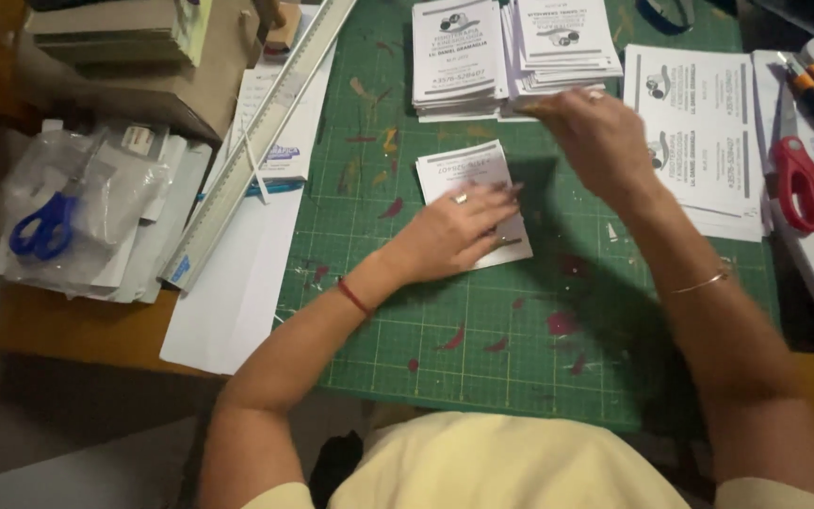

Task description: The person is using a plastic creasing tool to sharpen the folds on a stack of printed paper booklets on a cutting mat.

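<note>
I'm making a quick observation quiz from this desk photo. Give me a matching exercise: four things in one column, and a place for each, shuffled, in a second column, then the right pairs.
Things
1. blue scissors
2. red scissors
3. left hand
4. metal ruler

Places
A. on the small stack of printed cards in the middle of the green cutting mat
B. inside a clear plastic bag at the far left
C. at the right edge of the desk, past the printed sheets
D. slanting along the mat's left side

Pairs: 1-B, 2-C, 3-A, 4-D
</note>
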